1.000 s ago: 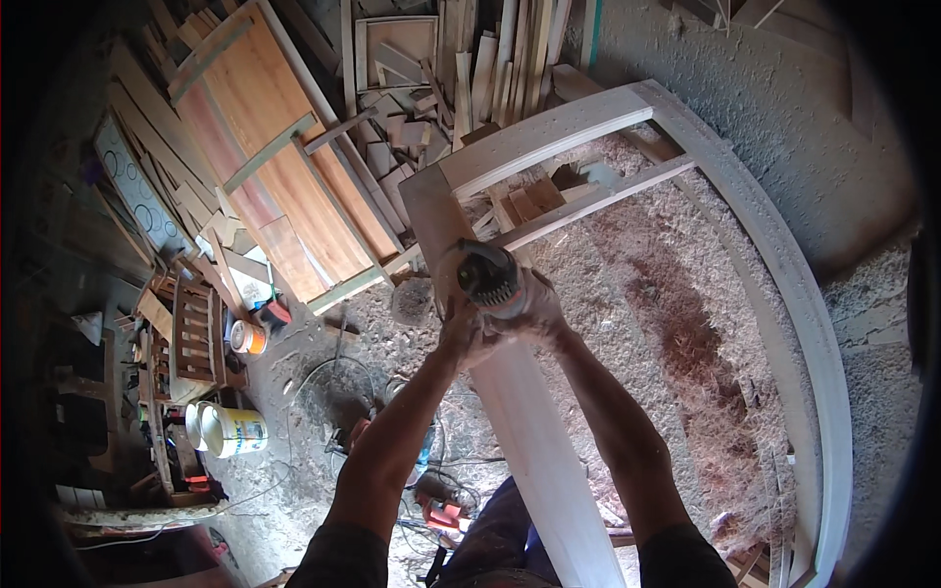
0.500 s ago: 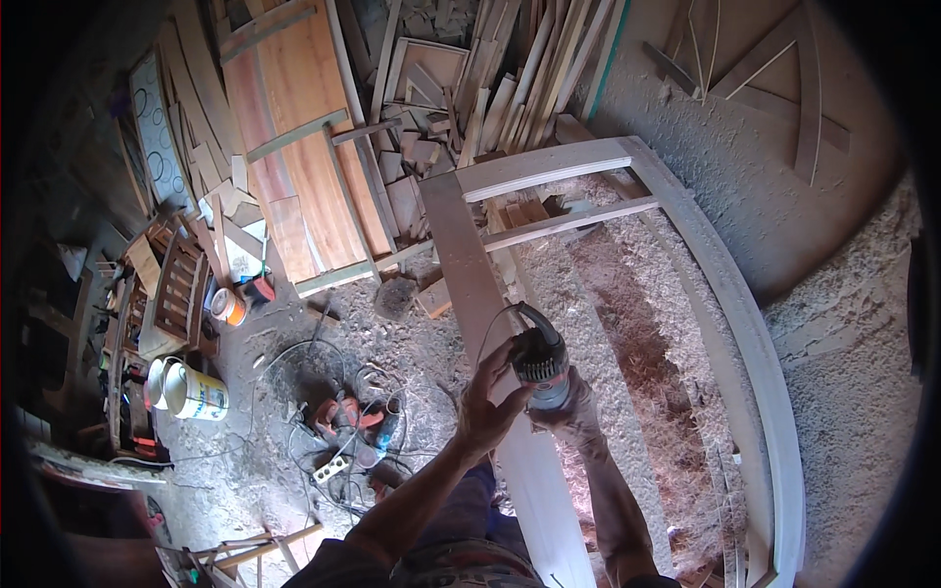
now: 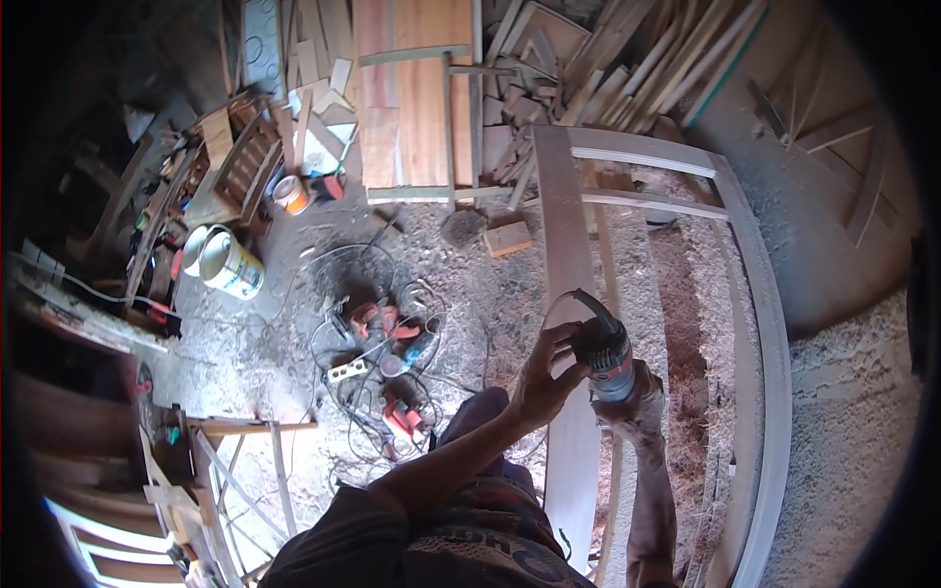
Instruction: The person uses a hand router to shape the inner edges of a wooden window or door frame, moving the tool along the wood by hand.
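Both my hands are around a corded trim router [image 3: 610, 365] with a black top and a grey lower body. My left hand [image 3: 551, 377] is curled at its upper left side, thumb and fingers against the black part. My right hand [image 3: 637, 404] wraps the lower body from the right. The tool is over the inner edge of the left rail of a pale wooden frame [image 3: 570, 255]; its base and bit are hidden. A dark cord [image 3: 600, 312] rises from its top and bends left. The frame's far side curves, and a crossbar [image 3: 655, 203] spans its upper end.
Wood shavings [image 3: 676, 323] cover the ground inside the frame. Left of it lie tangled cables with red power tools [image 3: 400, 416] and a power strip [image 3: 346, 371]. Buckets [image 3: 233, 267] stand farther left. Wooden panels [image 3: 417, 118] and stacked boards [image 3: 657, 69] fill the back.
My view has swung left, so the frame and floor items appear farther right. Both hands still hold the router at the left rail; whether it slid along the rail I cannot tell.
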Demonstrator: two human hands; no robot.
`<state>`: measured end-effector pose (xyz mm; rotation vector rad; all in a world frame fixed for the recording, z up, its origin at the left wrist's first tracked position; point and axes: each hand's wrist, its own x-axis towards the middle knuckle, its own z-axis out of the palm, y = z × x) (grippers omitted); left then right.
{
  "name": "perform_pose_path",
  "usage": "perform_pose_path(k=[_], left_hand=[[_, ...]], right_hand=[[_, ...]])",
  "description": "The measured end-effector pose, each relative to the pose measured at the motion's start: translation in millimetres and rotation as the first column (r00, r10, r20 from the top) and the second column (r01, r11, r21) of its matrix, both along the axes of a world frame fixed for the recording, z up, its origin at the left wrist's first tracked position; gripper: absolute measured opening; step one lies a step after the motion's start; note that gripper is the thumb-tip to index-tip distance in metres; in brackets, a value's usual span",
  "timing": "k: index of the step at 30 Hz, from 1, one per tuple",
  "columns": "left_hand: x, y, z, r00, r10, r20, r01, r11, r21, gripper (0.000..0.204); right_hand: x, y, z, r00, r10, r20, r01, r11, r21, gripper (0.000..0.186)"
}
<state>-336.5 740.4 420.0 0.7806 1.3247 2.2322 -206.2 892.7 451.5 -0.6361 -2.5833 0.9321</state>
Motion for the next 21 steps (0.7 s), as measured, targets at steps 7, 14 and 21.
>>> perform_pose_path(k=[7,14,21], left_hand=[[-59,-66,-17,0.911,0.123,0.394,-0.156,0.986,0.053,0.071],[-215,-184,-48,0.711,0.139,0.689,-0.473,0.820,0.322,0.069],[-318,-290,-211,0.437,0.210,0.874,-0.741,0.635,0.217,0.026]], right_hand=[[-61,-21,33,0.945,0.317,-0.079,-0.256,0.869,0.424,0.044],[-176,-48,44,0.883,0.469,0.000,-0.375,0.705,0.602,0.045],[-322,-71,-25,0.870,0.470,0.150,-0.479,0.733,0.483,0.049]])
